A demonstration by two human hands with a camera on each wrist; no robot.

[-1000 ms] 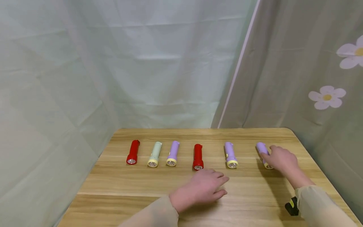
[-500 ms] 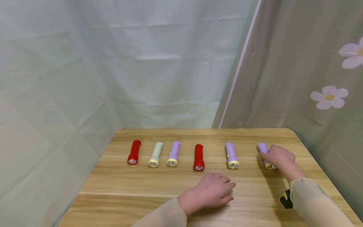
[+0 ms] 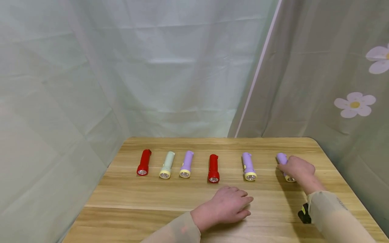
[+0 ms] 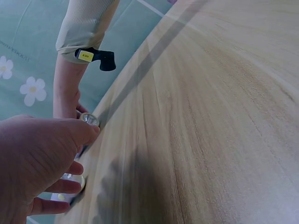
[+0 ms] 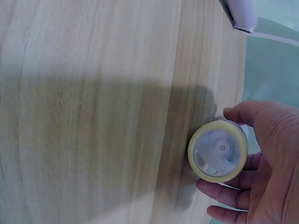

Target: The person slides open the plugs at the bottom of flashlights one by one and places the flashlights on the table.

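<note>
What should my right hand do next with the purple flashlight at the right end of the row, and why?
I'd probably firm the right hand's grip before trying any lift. Its thumb and fingers are on opposite sides of the purple flashlight, which appears to lie on the table, while the left hand is away from it.

No word legible here | yellow label (image 4: 86, 55) on the black wrist device (image 4: 107, 61), just behind the right hand (image 3: 299, 168): dark characters, too tiny to call | curtain (image 4: 14, 86), beyond the left hand (image 4: 42, 158): faint lettering, blurred | right sleeve (image 3: 323, 211), behind that right hand: grey mark (image 3: 341, 203), unreadable!
</note>
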